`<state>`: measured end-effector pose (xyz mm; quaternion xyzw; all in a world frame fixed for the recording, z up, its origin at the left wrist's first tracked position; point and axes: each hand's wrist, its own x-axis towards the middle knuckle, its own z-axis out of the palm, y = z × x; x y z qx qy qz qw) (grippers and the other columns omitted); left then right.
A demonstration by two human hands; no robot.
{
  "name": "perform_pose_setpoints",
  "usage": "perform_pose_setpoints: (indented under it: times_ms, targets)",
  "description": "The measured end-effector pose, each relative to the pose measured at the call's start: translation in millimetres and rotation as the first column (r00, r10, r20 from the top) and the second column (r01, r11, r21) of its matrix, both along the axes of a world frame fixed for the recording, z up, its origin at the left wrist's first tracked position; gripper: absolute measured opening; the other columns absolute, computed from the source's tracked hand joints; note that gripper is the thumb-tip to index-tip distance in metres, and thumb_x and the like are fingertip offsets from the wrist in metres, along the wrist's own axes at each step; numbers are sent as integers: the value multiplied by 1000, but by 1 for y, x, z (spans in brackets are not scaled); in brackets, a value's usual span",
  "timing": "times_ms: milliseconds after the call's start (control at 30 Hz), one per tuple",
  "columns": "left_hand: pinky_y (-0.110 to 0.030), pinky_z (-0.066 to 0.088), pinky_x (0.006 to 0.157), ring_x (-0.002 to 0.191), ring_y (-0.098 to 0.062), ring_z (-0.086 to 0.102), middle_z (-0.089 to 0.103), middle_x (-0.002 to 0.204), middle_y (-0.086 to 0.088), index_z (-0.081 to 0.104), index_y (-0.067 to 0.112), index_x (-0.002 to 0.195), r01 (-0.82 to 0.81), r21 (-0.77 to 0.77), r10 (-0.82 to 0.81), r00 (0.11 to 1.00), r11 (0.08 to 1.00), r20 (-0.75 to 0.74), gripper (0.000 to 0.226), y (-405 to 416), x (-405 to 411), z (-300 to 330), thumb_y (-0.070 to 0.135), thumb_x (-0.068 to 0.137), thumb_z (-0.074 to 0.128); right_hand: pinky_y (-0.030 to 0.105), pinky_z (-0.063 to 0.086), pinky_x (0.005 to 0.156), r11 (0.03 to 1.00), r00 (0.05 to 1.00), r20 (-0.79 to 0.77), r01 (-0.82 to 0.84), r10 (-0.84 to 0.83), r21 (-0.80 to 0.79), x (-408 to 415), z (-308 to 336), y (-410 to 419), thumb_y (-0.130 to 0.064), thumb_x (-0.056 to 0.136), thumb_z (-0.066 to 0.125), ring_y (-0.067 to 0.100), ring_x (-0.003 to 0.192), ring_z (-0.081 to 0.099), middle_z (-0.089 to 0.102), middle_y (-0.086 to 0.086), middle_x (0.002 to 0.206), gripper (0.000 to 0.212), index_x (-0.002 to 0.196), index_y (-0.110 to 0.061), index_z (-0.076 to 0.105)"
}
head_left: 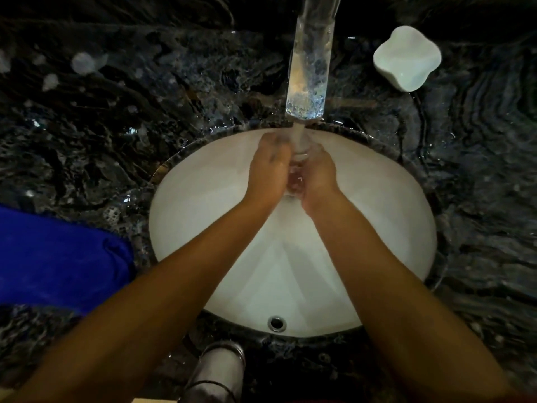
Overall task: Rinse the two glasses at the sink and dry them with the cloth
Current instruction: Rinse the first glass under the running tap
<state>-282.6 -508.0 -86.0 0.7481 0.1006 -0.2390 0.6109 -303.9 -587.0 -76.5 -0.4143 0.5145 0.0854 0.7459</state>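
Presently: glass, under the running tap, over the sink; left hand and right hand both wrapped round it. Risk: wet glass likely to slip and strike the basin. Blue cloth left of sink on wet dark marble counter; white dish behind-right. Second glass near the sink's front edge. Room dim.

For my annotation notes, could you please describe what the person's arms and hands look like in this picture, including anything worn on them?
Both forearms are bare right to the bottom edge of the picture: no sleeves or cuffs show. The left hand and right hand wear no gloves, and no watch, bracelet or ring can be made out, though the light is dim. Some dark smudges show near the left hand's knuckles.
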Motion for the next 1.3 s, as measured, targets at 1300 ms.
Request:
perform_pose_setpoints:
  times_ms: [1300]
  targets:
    - [-38, 55, 91, 99, -14, 67, 70, 106, 1, 59, 31, 103, 41, 63, -50, 990, 997, 134, 17, -1, -7, 17, 43, 104, 47, 44, 66, 72, 791, 805, -39, -589, 592, -163, 6, 24, -28, -69, 100, 41, 30, 80, 76, 77, 14, 106, 64, 116, -16, 72]
